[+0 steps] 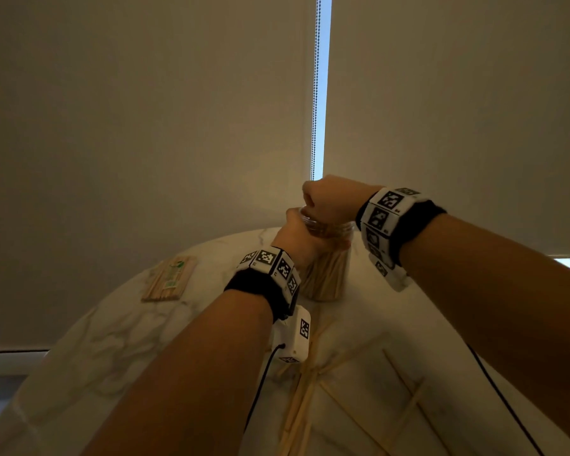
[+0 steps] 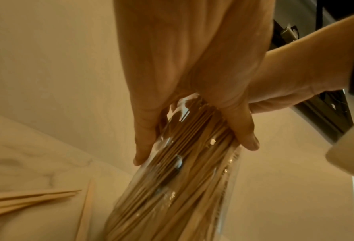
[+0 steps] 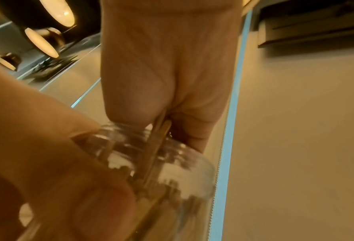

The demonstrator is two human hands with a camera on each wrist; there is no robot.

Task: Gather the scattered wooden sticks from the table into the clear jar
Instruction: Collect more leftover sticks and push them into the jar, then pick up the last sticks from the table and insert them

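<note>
Now left hand (image 1: 297, 238) grips jar (image 1: 326, 274); right hand (image 1: 329, 199) pinches sticks (image 3: 160, 130).

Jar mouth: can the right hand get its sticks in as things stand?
Probably yes. The right hand holds sticks right at the open jar mouth; the left hand grips only the jar's side.

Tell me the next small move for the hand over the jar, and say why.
Probably open the right hand and let its sticks slide down. Their lower ends already sit inside the mouth of the clear jar, and the left hand grips the jar's side to steady it.
</note>
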